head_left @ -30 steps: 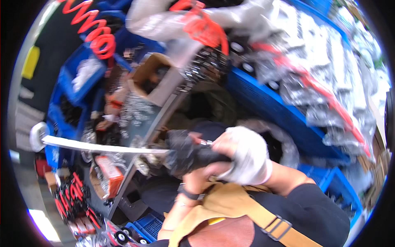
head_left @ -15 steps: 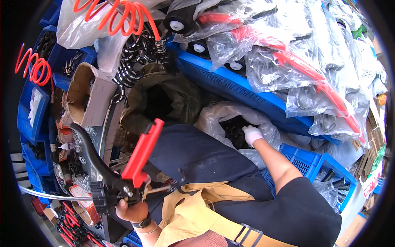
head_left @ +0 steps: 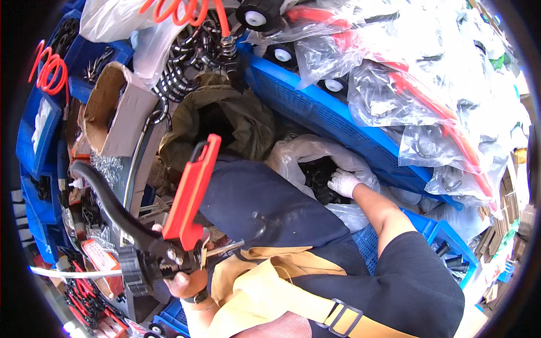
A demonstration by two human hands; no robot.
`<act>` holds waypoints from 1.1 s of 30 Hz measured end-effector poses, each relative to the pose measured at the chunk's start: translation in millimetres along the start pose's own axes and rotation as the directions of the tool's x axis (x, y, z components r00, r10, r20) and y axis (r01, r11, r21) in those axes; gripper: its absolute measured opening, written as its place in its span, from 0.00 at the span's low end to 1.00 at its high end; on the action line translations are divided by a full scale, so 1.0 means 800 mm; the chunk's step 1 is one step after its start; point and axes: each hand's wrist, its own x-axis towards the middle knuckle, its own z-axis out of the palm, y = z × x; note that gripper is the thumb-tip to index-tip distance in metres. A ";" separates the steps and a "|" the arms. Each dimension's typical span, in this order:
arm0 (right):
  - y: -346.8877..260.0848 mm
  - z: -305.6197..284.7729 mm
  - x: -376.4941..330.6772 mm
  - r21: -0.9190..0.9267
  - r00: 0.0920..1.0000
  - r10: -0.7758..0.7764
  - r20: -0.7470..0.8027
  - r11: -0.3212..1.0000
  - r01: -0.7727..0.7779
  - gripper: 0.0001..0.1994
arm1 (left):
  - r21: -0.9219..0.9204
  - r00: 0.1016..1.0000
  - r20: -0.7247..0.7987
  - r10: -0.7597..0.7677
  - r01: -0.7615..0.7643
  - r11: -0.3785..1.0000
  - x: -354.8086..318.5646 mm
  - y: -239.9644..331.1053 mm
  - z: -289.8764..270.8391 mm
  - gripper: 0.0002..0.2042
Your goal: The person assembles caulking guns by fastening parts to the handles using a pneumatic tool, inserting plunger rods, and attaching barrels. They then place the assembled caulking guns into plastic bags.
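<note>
My left hand (head_left: 189, 283), with a watch at the wrist, is closed around a black hand tool (head_left: 160, 256) at the lower left. This tool has a long curved black handle, a straight red handle (head_left: 194, 186) pointing up, a ribbed black knob and a thin metal rod sticking out to the right. Its exact kind I cannot make out. In a white glove, my right hand (head_left: 344, 183) reaches into the mouth of a clear plastic bag (head_left: 287, 151). Its fingers are apart over small black parts (head_left: 318, 177) inside; no part shows in its grip.
Beyond the bag runs a long blue crate (head_left: 332, 118) under plastic-wrapped items with red bars. A brown sack (head_left: 248, 107) stands open left of it. Blue bins (head_left: 42, 135), a cardboard box (head_left: 121, 112) and red coiled hoses (head_left: 51, 73) line the left.
The hand tool in my left hand has shifted slightly left, its red handle standing higher. My right hand has moved slightly left in the bag, its fingers more spread. The view has shifted a little.
</note>
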 end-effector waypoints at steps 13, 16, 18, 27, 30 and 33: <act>-0.259 -0.481 -0.106 0.304 0.298 0.121 -0.947 0.644 0.702 0.10 | -0.595 0.995 0.075 0.069 -0.011 0.804 0.026 0.001 0.001 0.38; -0.298 -0.496 -0.062 -0.076 0.008 -0.103 -0.995 0.783 0.617 0.14 | -0.551 0.987 0.142 0.080 0.012 0.834 0.007 0.017 0.009 0.39; -0.310 -0.494 -0.054 -0.161 -0.056 -0.151 -0.987 0.888 0.430 0.14 | -0.583 0.991 0.098 0.087 -0.014 0.812 0.003 0.024 0.004 0.35; -0.337 -0.486 -0.032 -0.283 0.014 -0.298 -0.955 0.921 0.269 0.17 | -0.428 0.989 -0.097 0.114 -0.145 0.892 -0.013 0.045 -0.038 0.31; -0.303 -0.488 -0.033 -0.222 -0.019 -0.239 -0.971 0.865 0.450 0.18 | -0.035 0.967 -0.204 0.153 -0.163 0.986 -0.021 0.069 -0.067 0.18; -0.235 -0.456 -0.005 0.164 -0.015 0.197 -0.980 0.854 0.494 0.19 | -0.056 0.972 -0.234 -0.028 0.015 0.998 -0.016 0.090 -0.096 0.18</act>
